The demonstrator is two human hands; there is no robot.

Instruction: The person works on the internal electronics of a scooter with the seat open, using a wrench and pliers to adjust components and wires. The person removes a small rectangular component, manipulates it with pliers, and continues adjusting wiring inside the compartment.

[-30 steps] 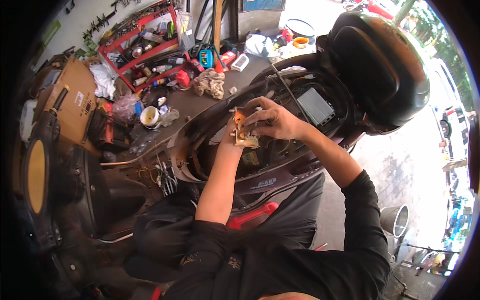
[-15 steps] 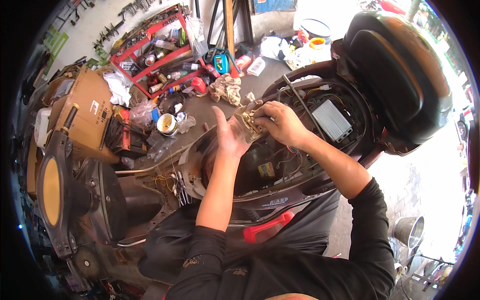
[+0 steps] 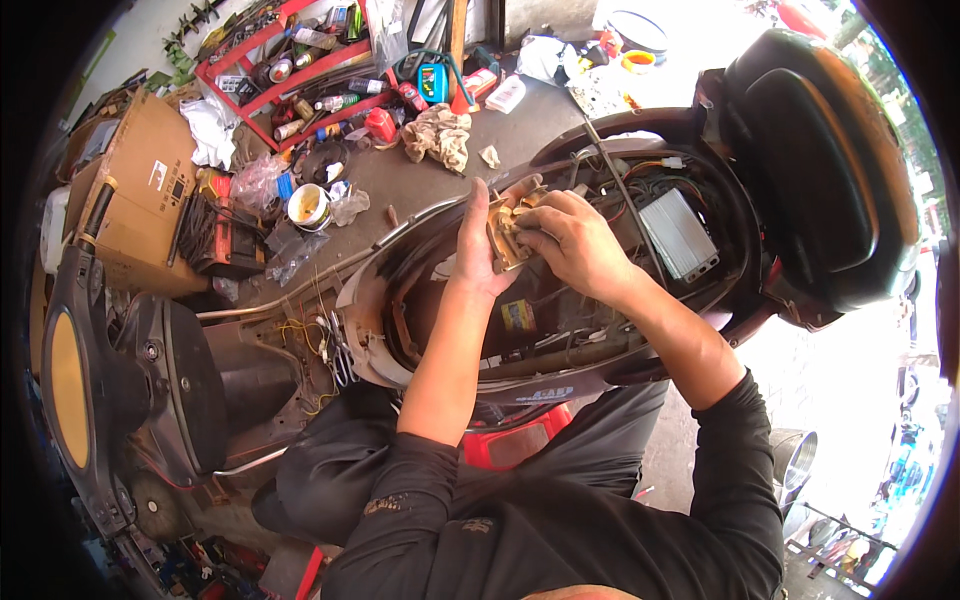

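Note:
A brass-coloured metal part (image 3: 507, 238), irregular and partly covered by fingers, is between my two hands above the opened body of a scooter (image 3: 400, 350). My left hand (image 3: 478, 255) supports it against the palm, thumb pointing up beside it. From the other side my right hand (image 3: 583, 248) grips the part with bent fingers; its fingertips are partly hidden. Below my hands lies the scooter's open seat compartment, with loose wires and a yellow label (image 3: 518, 315). A silver finned box (image 3: 678, 235) sits to the right of them.
The black seat (image 3: 815, 170) stands raised at right. Handlebars (image 3: 72, 385) are at far left. Beyond the scooter are a cardboard box (image 3: 145, 195), a white tub (image 3: 308, 205), a red rack (image 3: 262, 98) of bottles and a crumpled cloth (image 3: 437, 138). A red stool (image 3: 518, 438) is near my legs.
The view has shifted slightly, so the surroundings sit differently. My left thumb has come in closer to the metal part, which both hands still hold, now turned a little.

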